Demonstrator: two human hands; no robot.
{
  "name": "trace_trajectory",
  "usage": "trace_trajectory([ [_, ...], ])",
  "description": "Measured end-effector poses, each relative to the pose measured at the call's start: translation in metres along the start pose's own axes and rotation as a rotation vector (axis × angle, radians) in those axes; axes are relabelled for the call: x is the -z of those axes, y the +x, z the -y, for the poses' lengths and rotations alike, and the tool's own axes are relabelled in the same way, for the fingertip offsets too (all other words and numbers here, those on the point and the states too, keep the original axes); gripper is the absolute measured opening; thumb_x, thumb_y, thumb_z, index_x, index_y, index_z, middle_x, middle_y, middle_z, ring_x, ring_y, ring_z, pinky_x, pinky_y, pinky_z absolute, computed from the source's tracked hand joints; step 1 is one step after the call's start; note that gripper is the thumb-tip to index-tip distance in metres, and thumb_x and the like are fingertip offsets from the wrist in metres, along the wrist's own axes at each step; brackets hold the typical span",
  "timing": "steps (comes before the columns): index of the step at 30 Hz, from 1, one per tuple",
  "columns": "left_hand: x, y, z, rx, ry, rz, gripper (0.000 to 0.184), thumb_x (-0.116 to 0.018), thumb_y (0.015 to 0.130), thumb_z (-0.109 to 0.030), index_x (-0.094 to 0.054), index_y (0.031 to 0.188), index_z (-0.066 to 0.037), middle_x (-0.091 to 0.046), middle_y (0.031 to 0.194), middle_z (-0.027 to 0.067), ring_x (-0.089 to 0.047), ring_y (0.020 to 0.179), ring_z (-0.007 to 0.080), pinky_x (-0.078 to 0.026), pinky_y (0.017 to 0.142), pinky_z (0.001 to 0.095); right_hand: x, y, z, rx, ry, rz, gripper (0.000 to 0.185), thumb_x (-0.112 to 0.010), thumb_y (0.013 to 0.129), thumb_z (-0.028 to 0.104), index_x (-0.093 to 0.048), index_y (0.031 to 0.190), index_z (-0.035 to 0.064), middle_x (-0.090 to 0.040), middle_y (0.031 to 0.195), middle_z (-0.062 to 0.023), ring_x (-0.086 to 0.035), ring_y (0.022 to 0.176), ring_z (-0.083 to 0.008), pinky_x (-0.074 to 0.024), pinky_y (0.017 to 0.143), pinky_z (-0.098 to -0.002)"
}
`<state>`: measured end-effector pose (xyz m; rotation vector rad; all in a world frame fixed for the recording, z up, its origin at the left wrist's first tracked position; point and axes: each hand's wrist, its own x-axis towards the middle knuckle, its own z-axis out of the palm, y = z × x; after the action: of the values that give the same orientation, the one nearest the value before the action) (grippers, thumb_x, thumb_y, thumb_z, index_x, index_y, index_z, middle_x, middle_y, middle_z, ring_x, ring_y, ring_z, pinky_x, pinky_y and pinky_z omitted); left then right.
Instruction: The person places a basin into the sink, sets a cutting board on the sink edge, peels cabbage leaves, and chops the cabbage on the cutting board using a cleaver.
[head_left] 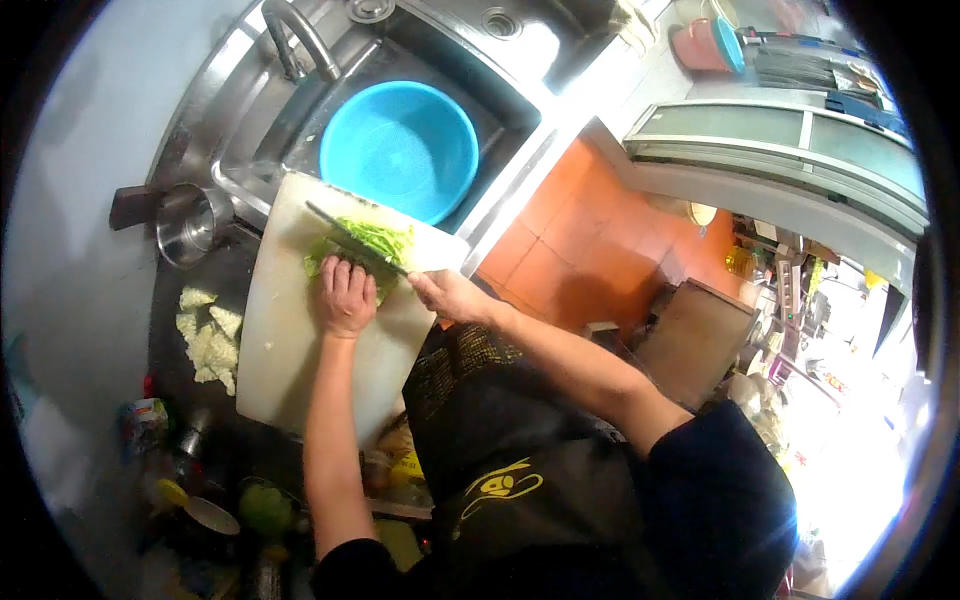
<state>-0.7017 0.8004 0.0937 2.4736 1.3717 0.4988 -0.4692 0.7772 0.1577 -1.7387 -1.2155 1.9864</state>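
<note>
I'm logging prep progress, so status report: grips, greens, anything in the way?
Right grip closed on knife. Left grip on greens. Greens shredded beyond the knife, on cutting board. Left grip close to blade; no other obstruction visible.

The knife [343, 231] has a smooth metal blade. The cutting board [285, 330] looks like matt plastic, the basin [400, 150] like smooth plastic with a soft sheen. The sink [505, 110] and faucet [308, 40] are shiny metal; the saucepan [187, 225] is glossy metal too. The cabbage leaves [208, 345] are rough and crinkled, the floor tiles [540, 235] glossy, the sleeve [715, 480] matt cloth.
</note>
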Motion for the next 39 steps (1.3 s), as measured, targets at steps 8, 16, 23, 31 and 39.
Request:
trace_trajectory([
  [8,0.01,-0.022,-0.001,0.044,0.046,0.142,0.058,-0.057,0.078,-0.012,-0.049,0.135,-0.002,-0.048,0.133,0.0242,-0.04,0.13,0.0454,-0.036,0.11,0.0569,0.015,-0.05,0.014,0.08,-0.236,-0.001,0.062,-0.042,0.103,0.051,-0.062,0.08,-0.0037,-0.06,0.069,-0.0244,-0.063,0.07,-0.0409,-0.049,0.07,-0.0473],
  [16,0.028,-0.004,-0.005,0.109,0.063,0.395,0.059,-0.065,0.076,-0.012,-0.053,0.133,-0.003,-0.047,0.137,0.0242,-0.036,0.133,0.0461,-0.035,0.113,0.05,0.005,-0.055,0.018,0.032,-0.28,-0.021,0.061,-0.043,0.103,0.049,-0.063,0.08,-0.0036,-0.061,0.073,-0.0299,-0.062,0.078,-0.0487,-0.0483,0.072,-0.0528],
  [23,0.029,0.001,-0.014,0.158,0.068,0.375,0.061,-0.069,0.074,-0.013,-0.053,0.132,-0.002,-0.045,0.138,0.024,-0.034,0.135,0.0457,-0.035,0.114,0.0499,0.01,-0.056,0.016,0.009,-0.281,-0.008,0.062,-0.043,0.102,0.051,-0.062,0.079,-0.0039,-0.061,0.074,-0.0307,-0.061,0.077,-0.049,-0.0482,0.071,-0.0527],
  [31,0.03,0.0,-0.012,0.216,-0.002,0.436,0.062,-0.071,0.072,-0.01,-0.053,0.13,-0.002,-0.042,0.138,0.0259,-0.035,0.134,0.0473,-0.037,0.112,0.0506,0.013,-0.052,0.016,0.05,-0.286,0.005,0.061,-0.044,0.103,0.05,-0.062,0.08,-0.0039,-0.061,0.074,-0.0299,-0.062,0.079,-0.0479,-0.0479,0.072,-0.052],
  [39,0.018,-0.017,0.001,0.14,-0.016,0.308,0.05,-0.068,0.077,-0.011,-0.056,0.125,-0.003,-0.045,0.131,0.0258,-0.04,0.13,0.0484,-0.039,0.111,0.0524,-0.001,-0.006,0.005,0.021,-0.156,0.012,0.061,-0.042,0.104,0.048,-0.062,0.079,-0.0035,-0.061,0.069,-0.0242,-0.063,0.072,-0.0426,-0.049,0.07,-0.0484],
])
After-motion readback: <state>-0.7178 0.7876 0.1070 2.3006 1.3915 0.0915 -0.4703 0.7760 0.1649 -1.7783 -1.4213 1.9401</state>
